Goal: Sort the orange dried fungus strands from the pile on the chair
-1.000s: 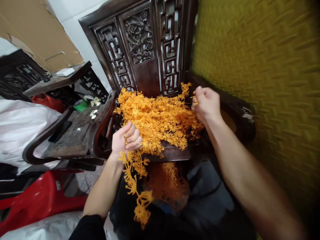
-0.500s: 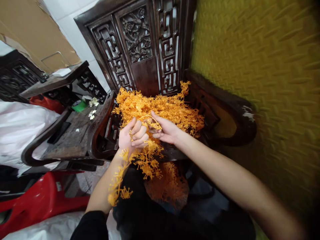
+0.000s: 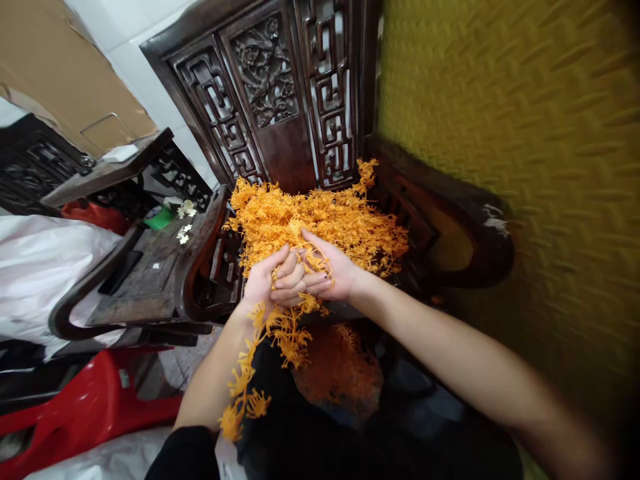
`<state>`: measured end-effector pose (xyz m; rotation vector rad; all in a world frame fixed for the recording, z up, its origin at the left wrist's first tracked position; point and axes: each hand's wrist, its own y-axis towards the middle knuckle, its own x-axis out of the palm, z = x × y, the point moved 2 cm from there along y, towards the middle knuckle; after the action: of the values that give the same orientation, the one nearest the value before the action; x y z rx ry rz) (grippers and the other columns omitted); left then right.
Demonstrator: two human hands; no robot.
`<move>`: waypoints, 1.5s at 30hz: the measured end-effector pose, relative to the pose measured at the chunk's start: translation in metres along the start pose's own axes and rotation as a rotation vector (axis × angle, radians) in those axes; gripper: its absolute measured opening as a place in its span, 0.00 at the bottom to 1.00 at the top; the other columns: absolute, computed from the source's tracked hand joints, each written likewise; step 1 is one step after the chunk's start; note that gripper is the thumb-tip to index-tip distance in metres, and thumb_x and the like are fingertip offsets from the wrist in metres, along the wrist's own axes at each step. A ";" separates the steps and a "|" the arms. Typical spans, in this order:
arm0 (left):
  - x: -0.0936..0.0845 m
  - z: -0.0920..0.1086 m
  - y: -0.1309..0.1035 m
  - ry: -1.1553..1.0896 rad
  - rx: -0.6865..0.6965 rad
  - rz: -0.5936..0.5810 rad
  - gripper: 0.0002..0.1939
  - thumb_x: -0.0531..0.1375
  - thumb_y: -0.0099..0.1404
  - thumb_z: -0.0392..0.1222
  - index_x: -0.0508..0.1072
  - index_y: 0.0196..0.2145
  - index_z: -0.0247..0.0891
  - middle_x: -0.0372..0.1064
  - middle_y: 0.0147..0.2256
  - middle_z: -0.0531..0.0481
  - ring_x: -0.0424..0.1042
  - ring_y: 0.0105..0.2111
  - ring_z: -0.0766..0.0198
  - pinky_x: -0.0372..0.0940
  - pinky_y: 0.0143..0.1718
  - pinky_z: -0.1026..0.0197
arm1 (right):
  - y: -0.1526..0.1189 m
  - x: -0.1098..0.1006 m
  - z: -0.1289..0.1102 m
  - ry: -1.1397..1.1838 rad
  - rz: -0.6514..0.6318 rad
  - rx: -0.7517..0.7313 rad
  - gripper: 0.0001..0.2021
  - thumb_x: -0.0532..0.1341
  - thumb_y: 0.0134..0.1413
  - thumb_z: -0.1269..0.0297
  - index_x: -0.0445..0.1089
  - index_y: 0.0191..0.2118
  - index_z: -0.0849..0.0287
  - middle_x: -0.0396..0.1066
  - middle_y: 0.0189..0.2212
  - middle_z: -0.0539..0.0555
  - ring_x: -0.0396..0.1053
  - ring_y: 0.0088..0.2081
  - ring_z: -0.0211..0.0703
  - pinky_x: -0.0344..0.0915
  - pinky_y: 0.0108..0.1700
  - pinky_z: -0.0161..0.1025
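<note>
My left hand [image 3: 277, 275] is closed round an orange branched plastic piece [image 3: 293, 340], whose flower-like ends hang below the fist and over my left forearm. Touching its fingers, my right hand [image 3: 333, 267] curls in from the right, with orange stems of the plastic between its thumb and fingers. Just beyond both hands a big heap of the same orange plastic pieces [image 3: 320, 213] covers the seat of a dark carved wooden chair [image 3: 285, 150]. My fingers partly hide the stems they grip.
A dark wooden armrest [image 3: 480, 220] curves to the right beside a yellow textured wall [image 3: 525, 100]. To the left are another wooden chair [image 3: 145, 280] bearing green tape [image 3: 159, 217] and small white pieces [image 3: 185, 223], a white sack [image 3: 45, 267], and a red plastic stool [image 3: 95, 393]. An orange-filled bag [image 3: 340, 380] sits below.
My right hand has come closer to the left, and their fingers now meet. The hanging orange branch has swung slightly lower. The view has shifted a little.
</note>
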<state>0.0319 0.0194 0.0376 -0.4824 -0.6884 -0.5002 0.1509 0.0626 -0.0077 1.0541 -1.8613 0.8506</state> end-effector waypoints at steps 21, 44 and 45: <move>-0.005 -0.013 0.011 0.198 0.103 0.084 0.26 0.54 0.73 0.50 0.58 0.19 0.37 0.49 0.14 0.58 0.44 0.10 0.74 0.45 0.11 0.71 | -0.008 0.000 0.000 -0.368 0.560 -0.539 0.29 0.61 0.58 0.36 0.57 0.22 0.55 0.56 0.12 0.45 0.48 0.12 0.30 0.40 0.14 0.34; 0.008 0.015 -0.022 0.155 0.049 0.031 0.26 0.49 0.74 0.44 0.56 0.18 0.37 0.44 0.15 0.58 0.41 0.13 0.74 0.43 0.13 0.71 | -0.039 -0.050 -0.067 -0.276 0.475 -0.555 0.32 0.58 0.58 0.33 0.51 0.21 0.55 0.44 0.10 0.40 0.38 0.13 0.29 0.35 0.17 0.32; 0.007 0.014 -0.018 0.136 0.044 0.022 0.26 0.48 0.75 0.44 0.56 0.18 0.37 0.44 0.15 0.58 0.41 0.13 0.74 0.43 0.13 0.71 | -0.039 -0.046 -0.064 -0.235 0.430 -0.539 0.31 0.58 0.59 0.33 0.52 0.21 0.55 0.44 0.11 0.40 0.37 0.13 0.29 0.35 0.17 0.32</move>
<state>0.0192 0.0121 0.0563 -0.4105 -0.5615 -0.4921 0.2212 0.1157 -0.0143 0.4352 -2.3833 0.4137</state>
